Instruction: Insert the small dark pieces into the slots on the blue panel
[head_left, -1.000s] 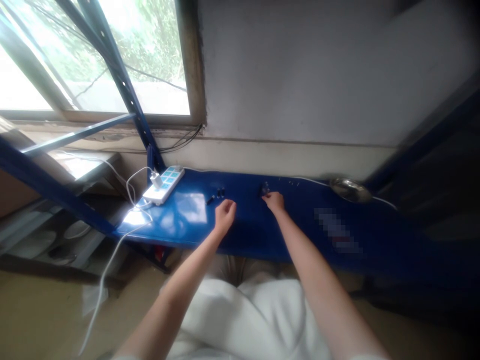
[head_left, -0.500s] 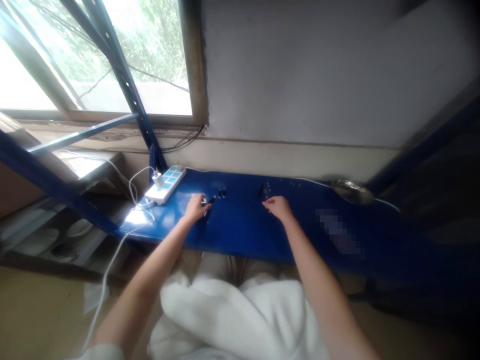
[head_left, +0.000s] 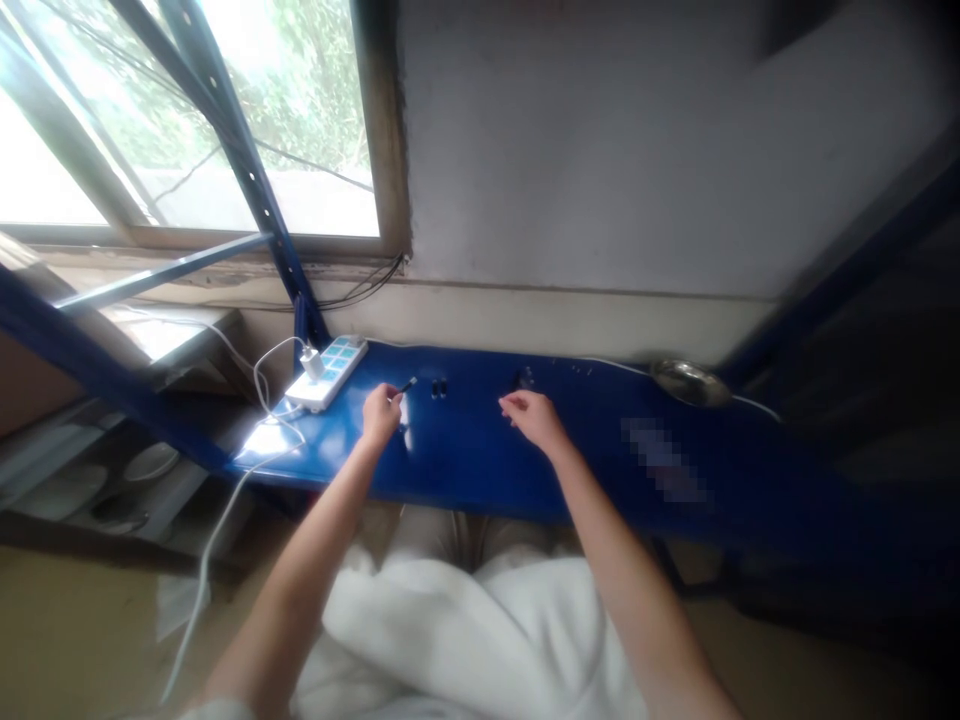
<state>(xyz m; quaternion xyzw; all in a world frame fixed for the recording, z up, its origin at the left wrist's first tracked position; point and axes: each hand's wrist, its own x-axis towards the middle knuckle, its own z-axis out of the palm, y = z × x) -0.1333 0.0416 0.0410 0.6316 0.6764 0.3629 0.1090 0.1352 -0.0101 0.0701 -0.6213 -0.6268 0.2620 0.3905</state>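
Head view: left hand has its fingers closed on a dark stick, tip up and away from the body, above the blue table. Two dark pieces lie side by side to its right. Right hand: fingers narrow, near small clear bits; cannot tell whether they grip anything. Step, as judged: stick in hand, both hands apart. Next move would call for a steady pinch, clear of the pieces.
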